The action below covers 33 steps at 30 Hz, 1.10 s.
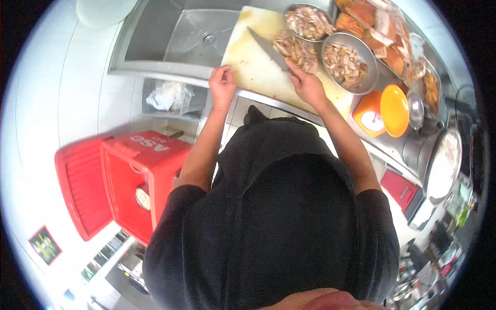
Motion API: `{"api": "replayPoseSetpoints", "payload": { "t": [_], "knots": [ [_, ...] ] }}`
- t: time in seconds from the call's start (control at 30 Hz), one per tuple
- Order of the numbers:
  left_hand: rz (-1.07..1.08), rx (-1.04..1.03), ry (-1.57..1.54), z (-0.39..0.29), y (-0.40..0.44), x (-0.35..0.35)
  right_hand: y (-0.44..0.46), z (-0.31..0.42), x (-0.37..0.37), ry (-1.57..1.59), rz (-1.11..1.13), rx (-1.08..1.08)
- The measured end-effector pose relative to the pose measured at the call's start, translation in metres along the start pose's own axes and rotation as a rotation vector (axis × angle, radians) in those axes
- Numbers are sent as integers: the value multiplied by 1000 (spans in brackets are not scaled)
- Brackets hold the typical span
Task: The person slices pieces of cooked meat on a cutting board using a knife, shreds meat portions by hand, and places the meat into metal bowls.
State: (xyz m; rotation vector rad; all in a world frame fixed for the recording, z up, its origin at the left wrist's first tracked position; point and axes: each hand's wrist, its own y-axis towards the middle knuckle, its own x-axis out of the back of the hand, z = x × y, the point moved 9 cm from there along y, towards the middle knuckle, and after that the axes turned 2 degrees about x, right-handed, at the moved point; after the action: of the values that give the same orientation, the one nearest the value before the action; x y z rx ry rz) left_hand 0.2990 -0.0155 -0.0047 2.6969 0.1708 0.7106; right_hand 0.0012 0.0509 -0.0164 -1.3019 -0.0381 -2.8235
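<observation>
My right hand (pixel 308 89) is wrapped round the handle of a knife (pixel 267 49), whose broad blade points up and left over the cutting board (pixel 253 70). Beside the blade, on the board, lies a pile of chopped meat (pixel 297 50). My left hand (pixel 222 84) is at the board's near left corner, by the sink's edge, with its fingers curled in; whether anything is between them I cannot make out. To the right of the pile stands a metal bowl (pixel 368 82) of cut meat, and behind it a second bowl (pixel 309 22) of meat pieces.
Large roasted meat slabs (pixel 369 23) fill the back right. An orange scale (pixel 369 114) with an orange plate (pixel 394 111) stands near the right front. The steel sink (pixel 175 39) is left of the board. Below left, a red insulated box (pixel 147 150) has its door hanging open.
</observation>
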Motion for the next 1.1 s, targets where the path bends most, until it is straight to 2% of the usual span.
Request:
{"api": "replayPoseSetpoints", "payload": {
  "t": [0.07, 0.13, 0.2, 0.23, 0.33, 0.63, 0.7, 0.73, 0.83, 0.9, 0.93, 1.1],
  "knots": [
    [-27, -111, 47, 3, 1, -5, -9, 6, 7, -44, -30, 54],
    [36, -52, 45, -7, 8, -14, -26, 26, 14, -19, -44, 97],
    [81, -51, 30, -27, 13, -29, -35, 21, -10, -184, 108, 63],
    [96, -77, 14, -42, 16, -34, -36, 17, -20, -156, 297, -56],
    [198, -182, -44, -86, 24, -67, -33, 18, -14, -31, 62, 40],
    [656, -734, -46, -244, -6, -246, -35, 7, -12, -6, 246, -17],
    [793, -806, -6, -262, -23, -294, -32, 0, -10, 94, 82, 18],
    [821, -816, 43, -267, -29, -312, -30, -2, -7, 142, 0, 37],
    [902, -855, 232, -271, -45, -362, -22, -15, -31, 162, 139, -16],
    [883, -834, 298, -267, -53, -382, -14, -23, -46, 204, -13, 81],
    [870, -821, 331, -268, -55, -389, -13, -23, -41, 221, -86, 132],
    [849, -721, 452, -256, -51, -413, -27, -13, 0, 475, -104, 160]
  ]
}}
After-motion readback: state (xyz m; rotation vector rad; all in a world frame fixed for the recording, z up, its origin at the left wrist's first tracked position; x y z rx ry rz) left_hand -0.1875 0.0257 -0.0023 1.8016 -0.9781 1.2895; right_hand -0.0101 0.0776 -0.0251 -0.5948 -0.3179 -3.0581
